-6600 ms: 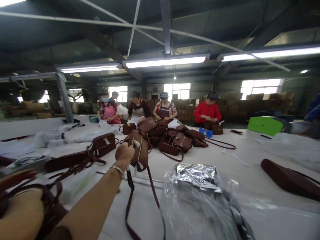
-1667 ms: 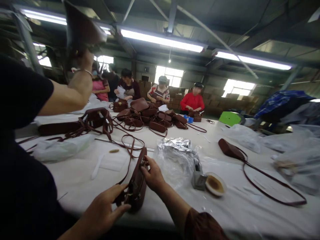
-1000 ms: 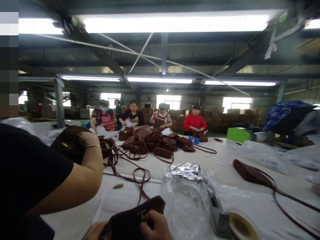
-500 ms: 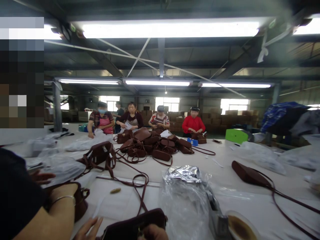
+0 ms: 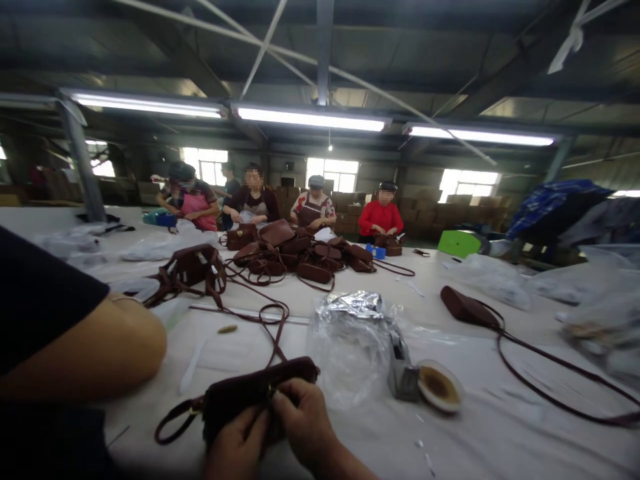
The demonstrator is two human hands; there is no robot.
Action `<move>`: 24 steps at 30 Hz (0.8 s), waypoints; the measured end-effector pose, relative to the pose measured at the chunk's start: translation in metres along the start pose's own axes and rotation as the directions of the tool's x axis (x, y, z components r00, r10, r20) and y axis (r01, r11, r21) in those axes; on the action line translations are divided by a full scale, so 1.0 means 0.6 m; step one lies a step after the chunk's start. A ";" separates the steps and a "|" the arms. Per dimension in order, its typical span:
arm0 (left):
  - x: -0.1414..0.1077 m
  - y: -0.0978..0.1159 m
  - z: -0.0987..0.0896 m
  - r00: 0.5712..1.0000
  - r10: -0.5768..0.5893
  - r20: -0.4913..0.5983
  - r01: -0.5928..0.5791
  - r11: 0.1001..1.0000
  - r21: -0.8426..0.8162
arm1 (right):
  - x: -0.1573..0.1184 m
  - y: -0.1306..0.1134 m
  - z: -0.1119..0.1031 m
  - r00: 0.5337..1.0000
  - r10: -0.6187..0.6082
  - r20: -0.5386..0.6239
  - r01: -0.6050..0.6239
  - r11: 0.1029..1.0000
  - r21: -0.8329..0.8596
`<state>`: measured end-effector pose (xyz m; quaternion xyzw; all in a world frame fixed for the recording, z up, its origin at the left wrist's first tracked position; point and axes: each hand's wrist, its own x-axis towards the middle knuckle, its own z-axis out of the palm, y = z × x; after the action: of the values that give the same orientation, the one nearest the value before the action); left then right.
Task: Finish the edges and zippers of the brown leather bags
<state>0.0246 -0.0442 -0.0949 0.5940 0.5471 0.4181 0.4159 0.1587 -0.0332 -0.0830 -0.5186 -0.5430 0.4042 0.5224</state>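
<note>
A dark brown bag (image 5: pixel 240 393) lies on the white table close to me, its strap running away toward a pile of bags. My right hand (image 5: pixel 305 417) pinches a small metal piece at the bag's upper edge, near its middle. My left hand (image 5: pixel 240 443) is closed on the lower front of the same bag, its fingertips beside my right hand. A wrist loop (image 5: pixel 175 427) sticks out at the bag's left end. Beyond the bag, a small brownish oval piece (image 5: pixel 227 329) rests on the table.
Clear plastic with silver foil (image 5: pixel 353 303), a tape dispenser (image 5: pixel 403 373) and a round dish (image 5: pixel 440 387) stand right of the bag. A co-worker's arm (image 5: pixel 125 340) reaches in at left. Piled brown bags (image 5: pixel 295 247) lie farther back, with several people beyond. Another bag (image 5: pixel 465 307) lies right.
The view has tilted down, showing more of the bag and both hands. My left hand has come onto the bag from its left side. The co-worker's arm at left has shifted.
</note>
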 end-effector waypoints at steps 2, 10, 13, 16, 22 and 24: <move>0.003 0.020 0.004 0.979 -0.192 0.074 0.205 0.941 -0.271 | -0.003 -0.007 -0.004 1.000 0.016 0.000 -0.016 1.000 0.025; -0.006 0.059 -0.003 0.917 -0.380 0.123 0.364 0.668 -0.649 | -0.009 -0.003 0.006 0.993 0.119 0.009 -0.119 0.983 0.143; 0.001 0.052 -0.006 0.930 -0.341 0.134 0.345 0.691 -0.635 | -0.011 0.006 0.018 0.987 0.154 -0.036 -0.148 0.978 0.145; 0.012 0.044 -0.004 0.923 -0.370 0.108 0.364 0.748 -0.555 | -0.019 0.008 0.023 0.991 0.114 -0.075 -0.110 0.992 0.058; 0.027 0.032 -0.004 0.870 -0.462 0.175 0.476 0.691 -0.544 | -0.028 -0.014 -0.031 0.976 -0.214 -0.035 0.198 0.945 -0.261; 0.029 0.028 -0.006 0.869 -0.460 0.183 0.479 0.687 -0.547 | -0.015 -0.012 -0.068 0.958 -0.272 -0.089 0.225 0.909 -0.350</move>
<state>0.0271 -0.0274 -0.0770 0.2863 0.5212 0.4339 0.6769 0.1970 -0.0471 -0.0720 -0.5529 -0.6288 0.1994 0.5091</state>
